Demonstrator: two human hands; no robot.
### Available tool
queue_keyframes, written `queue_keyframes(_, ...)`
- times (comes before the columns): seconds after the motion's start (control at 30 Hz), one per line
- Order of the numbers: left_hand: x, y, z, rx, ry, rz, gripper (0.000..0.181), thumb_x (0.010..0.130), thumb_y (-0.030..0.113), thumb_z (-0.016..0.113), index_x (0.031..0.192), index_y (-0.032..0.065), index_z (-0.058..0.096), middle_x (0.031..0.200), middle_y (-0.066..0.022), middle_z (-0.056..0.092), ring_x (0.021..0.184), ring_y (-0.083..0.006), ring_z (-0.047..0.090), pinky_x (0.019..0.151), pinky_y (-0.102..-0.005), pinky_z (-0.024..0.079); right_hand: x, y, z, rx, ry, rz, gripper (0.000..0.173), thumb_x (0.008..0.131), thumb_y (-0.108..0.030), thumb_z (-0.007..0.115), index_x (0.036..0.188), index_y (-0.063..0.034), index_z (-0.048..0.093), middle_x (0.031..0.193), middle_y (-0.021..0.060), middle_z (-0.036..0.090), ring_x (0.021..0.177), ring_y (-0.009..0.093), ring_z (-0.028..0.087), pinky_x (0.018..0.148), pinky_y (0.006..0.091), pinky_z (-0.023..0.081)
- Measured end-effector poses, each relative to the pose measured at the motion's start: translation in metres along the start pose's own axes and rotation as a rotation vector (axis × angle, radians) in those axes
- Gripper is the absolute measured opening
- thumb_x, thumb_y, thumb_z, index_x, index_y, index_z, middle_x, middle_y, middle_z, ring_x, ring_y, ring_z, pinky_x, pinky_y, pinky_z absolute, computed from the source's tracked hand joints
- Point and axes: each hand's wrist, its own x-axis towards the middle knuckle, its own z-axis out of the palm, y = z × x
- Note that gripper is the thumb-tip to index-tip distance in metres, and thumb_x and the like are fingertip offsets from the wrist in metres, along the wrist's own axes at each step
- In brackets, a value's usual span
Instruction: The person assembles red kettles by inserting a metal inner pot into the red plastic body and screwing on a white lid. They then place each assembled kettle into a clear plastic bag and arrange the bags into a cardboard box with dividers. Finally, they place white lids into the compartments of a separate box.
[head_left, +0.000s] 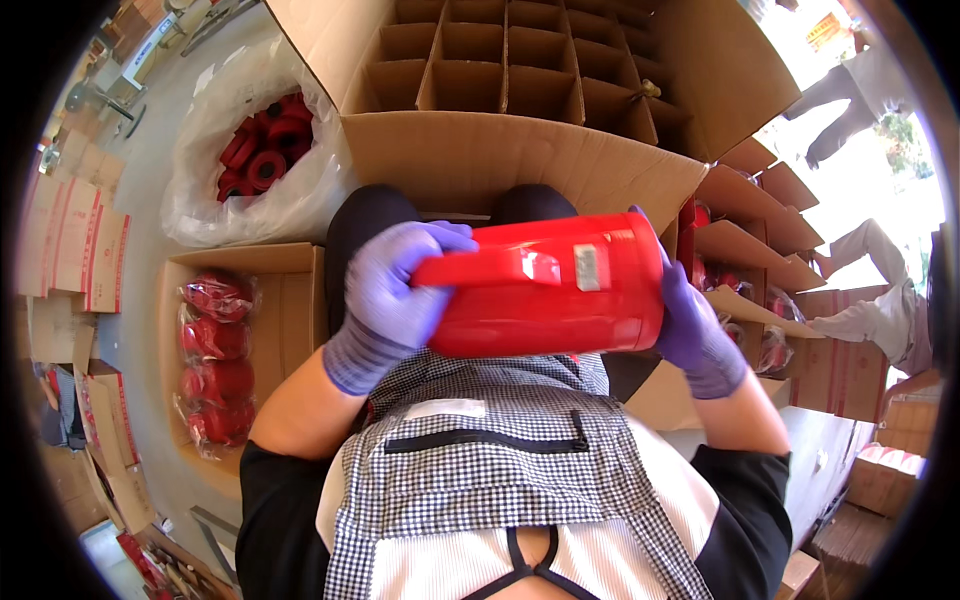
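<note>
A red plastic jug with a side handle (607, 315) lies sideways above my lap, a small pale label on its body. My left hand (401, 281), in a purple knit glove, is closed around its handle end. My right hand (690, 322), gloved alike, lies flat against the jug's opposite end, its fingers partly hidden behind it. Beyond my knees stands an open cardboard carton (517, 150) with cardboard dividers forming cells. To the left, a clear plastic bag (187, 187) holds red ring-shaped parts (266, 169).
An open cardboard box (292, 300) on the left holds several plastic-wrapped red parts (217, 319). At right, a divided carton (757, 247) holds wrapped red items. Stacked cartons (67, 240) stand far left. A co-worker (885, 315) is at the far right; another person (64, 405) is far left.
</note>
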Motion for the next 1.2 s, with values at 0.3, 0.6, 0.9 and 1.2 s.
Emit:
queue_keyframes(0.3, 0.001, 0.014, 0.012, 0.137, -0.005, -0.005, 0.002, 0.086, -0.003, 0.065, 0.088, -0.0017, 0.065, 0.096, -0.0129, 0.073, 0.09, -0.0174, 0.069, 0.083, -0.0303, 0.055, 0.022, 0.022, -0.019, 0.185, -0.022, -0.198, 0.09, 0.088, -0.038, 0.071, 0.157, -0.006, 0.023, 0.15, 0.0149, 0.041, 0.138, 0.029, 0.045, 0.114, 0.0441, 0.04)
queue_keyframes(0.6, -0.011, -0.065, -0.009, -0.75, -0.191, -0.65, 0.013, 0.094, 0.012, 0.065, 0.086, 0.0011, 0.065, 0.095, -0.009, 0.072, 0.086, -0.014, 0.066, 0.081, -0.0268, 0.052, -0.014, -0.024, -0.014, -1.257, -0.35, -0.66, 0.15, 0.049, -0.078, 0.082, 0.159, -0.0023, 0.014, 0.16, 0.0363, 0.012, 0.149, 0.051, 0.015, 0.12, 0.0529, 0.02)
queue_keyframes(0.9, -0.052, -0.087, -0.002, -0.464, -0.091, -0.66, 0.014, 0.091, 0.016, 0.068, 0.086, 0.0037, 0.064, 0.088, -0.0047, 0.067, 0.082, -0.0108, 0.061, 0.077, -0.0265, 0.05, 0.014, 0.02, 0.0, -1.006, -0.27, -0.799, 0.106, 0.057, -0.063, 0.085, 0.142, -0.0098, 0.05, 0.146, 0.0288, 0.038, 0.128, 0.051, 0.042, 0.106, 0.0623, 0.034)
queue_keyframes(1.2, -0.013, -0.126, -0.006, -0.629, -0.028, -0.759, 0.018, 0.088, 0.02, 0.067, 0.098, 0.0051, 0.067, 0.088, -0.002, 0.067, 0.081, -0.0098, 0.06, 0.075, -0.024, 0.048, 0.205, -0.14, -0.147, -1.898, 0.408, -0.488, 0.095, 0.079, -0.044, 0.078, 0.156, -0.0102, 0.031, 0.16, 0.0224, 0.028, 0.146, 0.041, 0.03, 0.12, 0.0469, 0.027)
